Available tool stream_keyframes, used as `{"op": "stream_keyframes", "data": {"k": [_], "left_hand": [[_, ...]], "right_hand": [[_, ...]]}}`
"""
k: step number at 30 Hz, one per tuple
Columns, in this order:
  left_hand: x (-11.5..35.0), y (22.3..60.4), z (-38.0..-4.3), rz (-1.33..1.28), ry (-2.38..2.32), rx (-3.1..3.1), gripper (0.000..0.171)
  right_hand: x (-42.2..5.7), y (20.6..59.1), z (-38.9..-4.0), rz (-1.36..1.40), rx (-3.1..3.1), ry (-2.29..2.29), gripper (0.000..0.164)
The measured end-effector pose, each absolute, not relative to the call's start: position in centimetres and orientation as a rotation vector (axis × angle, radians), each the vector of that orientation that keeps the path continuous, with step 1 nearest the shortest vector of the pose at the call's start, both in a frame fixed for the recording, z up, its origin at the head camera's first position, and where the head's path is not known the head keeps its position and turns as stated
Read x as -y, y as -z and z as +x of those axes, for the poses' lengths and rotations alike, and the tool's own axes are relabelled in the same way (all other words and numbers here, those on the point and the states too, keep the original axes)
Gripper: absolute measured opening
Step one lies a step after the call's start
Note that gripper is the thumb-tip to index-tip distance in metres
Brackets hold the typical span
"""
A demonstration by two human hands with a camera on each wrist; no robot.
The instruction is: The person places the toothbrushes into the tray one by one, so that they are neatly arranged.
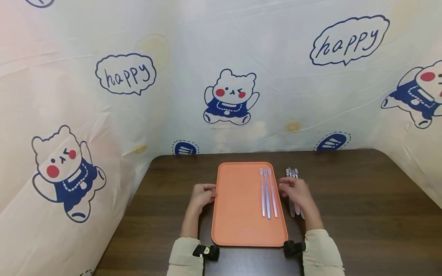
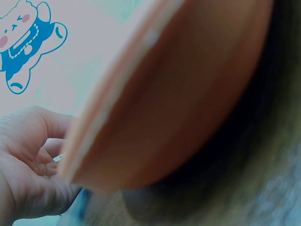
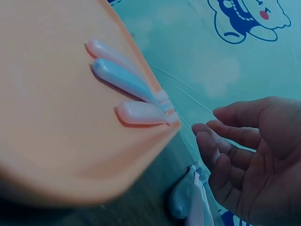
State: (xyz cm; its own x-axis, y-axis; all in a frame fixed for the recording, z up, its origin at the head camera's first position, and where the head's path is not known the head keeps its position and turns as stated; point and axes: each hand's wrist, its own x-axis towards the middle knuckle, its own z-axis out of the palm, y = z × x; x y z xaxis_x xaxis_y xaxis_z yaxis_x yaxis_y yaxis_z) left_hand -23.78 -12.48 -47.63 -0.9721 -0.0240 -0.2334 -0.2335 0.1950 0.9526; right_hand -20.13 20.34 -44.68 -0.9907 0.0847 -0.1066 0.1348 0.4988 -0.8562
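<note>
An orange tray (image 1: 238, 207) lies on the dark wooden table. Three toothbrushes, two pink and one blue toothbrush (image 1: 267, 199), rest side by side along its right half. At the tray's left rim is my left hand (image 1: 201, 197), its relaxed fingertips right at the edge; in the left wrist view the rim hides them. My right hand (image 1: 296, 190) hovers over several more toothbrushes (image 1: 292, 210) just right of the tray. Its fingers are loosely bent with nothing between them, as the right wrist view shows. There, grey and pink handles (image 3: 182, 200) appear below the hand.
A printed curtain (image 1: 276, 92) with bears and "happy" bubbles hangs behind the table (image 1: 362, 199) and along its sides. Black wrist cameras are strapped at both sleeves, near the tray's front corners.
</note>
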Motion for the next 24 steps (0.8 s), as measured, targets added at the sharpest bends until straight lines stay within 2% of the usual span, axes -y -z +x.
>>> {"op": "stream_keyframes", "data": {"k": [24], "left_hand": [[12.5, 47.6, -23.7, -0.236, -1.881, -2.298, 0.034]], "right_hand": [[-22.3, 44.9, -19.9, 0.279, -2.640, 1.548, 0.044]]}}
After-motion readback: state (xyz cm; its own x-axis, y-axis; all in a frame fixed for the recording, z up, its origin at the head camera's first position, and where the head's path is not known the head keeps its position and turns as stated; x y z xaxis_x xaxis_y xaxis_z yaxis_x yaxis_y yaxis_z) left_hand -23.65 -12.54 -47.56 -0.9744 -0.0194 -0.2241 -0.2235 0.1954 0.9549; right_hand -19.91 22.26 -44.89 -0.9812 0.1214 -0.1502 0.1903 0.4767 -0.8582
